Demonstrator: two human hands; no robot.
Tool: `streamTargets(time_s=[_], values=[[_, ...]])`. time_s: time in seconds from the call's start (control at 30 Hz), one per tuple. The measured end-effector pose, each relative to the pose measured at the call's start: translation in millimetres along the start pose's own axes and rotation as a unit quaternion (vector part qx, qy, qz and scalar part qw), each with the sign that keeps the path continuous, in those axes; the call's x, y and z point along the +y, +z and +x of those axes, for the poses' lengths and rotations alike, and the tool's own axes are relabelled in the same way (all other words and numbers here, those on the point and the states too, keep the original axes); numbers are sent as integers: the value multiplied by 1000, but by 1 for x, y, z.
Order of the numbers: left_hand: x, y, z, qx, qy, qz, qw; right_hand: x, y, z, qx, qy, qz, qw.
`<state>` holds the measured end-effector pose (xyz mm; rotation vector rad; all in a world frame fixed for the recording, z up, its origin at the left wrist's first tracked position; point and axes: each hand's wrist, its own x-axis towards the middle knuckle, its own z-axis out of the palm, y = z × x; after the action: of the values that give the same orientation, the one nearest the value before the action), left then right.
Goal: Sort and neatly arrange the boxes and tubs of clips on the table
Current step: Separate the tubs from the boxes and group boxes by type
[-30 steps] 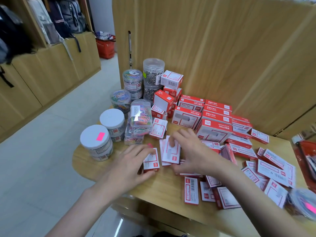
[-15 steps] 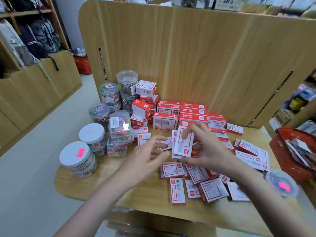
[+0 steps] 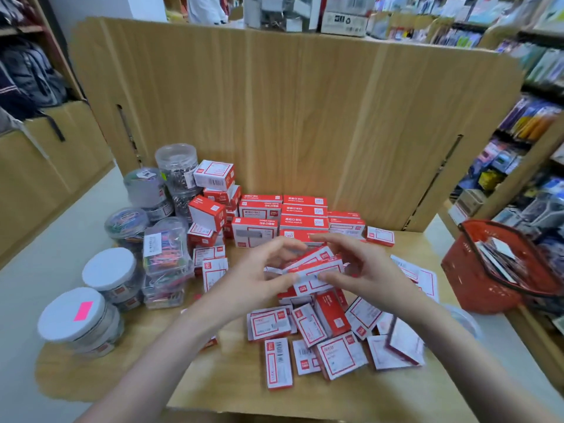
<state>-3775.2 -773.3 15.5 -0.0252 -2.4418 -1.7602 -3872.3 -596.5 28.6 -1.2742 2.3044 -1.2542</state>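
1. Where half a second ago the right hand alone held up a couple of small boxes, both hands now meet on a small bundle of red-and-white boxes (image 3: 311, 270) lifted above the table (image 3: 128, 374).
2. The left hand (image 3: 253, 279) has come in and pinches the bundle's left end between thumb and curled fingers; the right hand (image 3: 363, 270) grips the right end, thumb below and fingers arched over the top.
3. The bundle now lies nearly flat, not upright as before; it looks like two or three boxes, though blur hides the exact count.
4. In front of the bundle, roughly a dozen loose boxes (image 3: 305, 334) lie scattered flat on the table.
5. Behind the bundle, the stacked larger boxes (image 3: 283, 215) form about three columns, unchanged.
6. Left of the bundle stand two white-lidded tubs (image 3: 91, 303), one with a pink sticker, and about five clear tubs (image 3: 158, 215) of clips, all where they were.
7. Right of the bundle, the red basket (image 3: 476, 276) has come further into view.
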Motion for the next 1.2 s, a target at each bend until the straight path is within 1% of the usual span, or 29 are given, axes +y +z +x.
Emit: streamTargets(time_s=[0.07,0.13,0.2,0.33,0.4,0.5,0.6,0.7,0.77,0.83,0.87,0.9,0.97,1.03,1.1,1.2], values=[[1,6,5,23,3,17,1000,6,-10,1,12,-3,-14,1000],[-1,10,9,56,19,30,998,13,-19,0,43,2,-18,999],[-4,10,11,85,36,60,994,18,-28,-2,71,13,3,997],[-11,7,13,138,58,130,980,34,-52,-5,150,71,98,981],[-11,8,15,165,70,155,972,44,-65,-5,179,99,83,975],[-11,14,22,174,87,204,959,54,-73,-4,165,117,6,979],[-13,20,28,156,84,246,953,57,-66,3,135,111,-15,985],[-17,24,31,152,83,280,944,58,-61,14,112,93,-69,987],[-20,25,31,152,76,291,942,60,-59,19,59,90,-56,993],[-23,25,31,152,73,297,940,64,-54,19,-7,106,-31,994],[-23,26,31,152,71,300,939,68,-51,18,-25,114,-50,992],[-23,26,31,152,68,300,939,71,-48,17,-25,111,-85,990],[-22,27,31,154,60,300,940,75,-42,14,8,83,-164,983],[-22,28,32,156,54,301,939,75,-40,12,39,71,-210,974],[-23,29,32,156,56,304,938,75,-44,9,59,72,-225,970],[-24,29,31,159,62,308,936,71,-53,3,61,77,-192,976]])
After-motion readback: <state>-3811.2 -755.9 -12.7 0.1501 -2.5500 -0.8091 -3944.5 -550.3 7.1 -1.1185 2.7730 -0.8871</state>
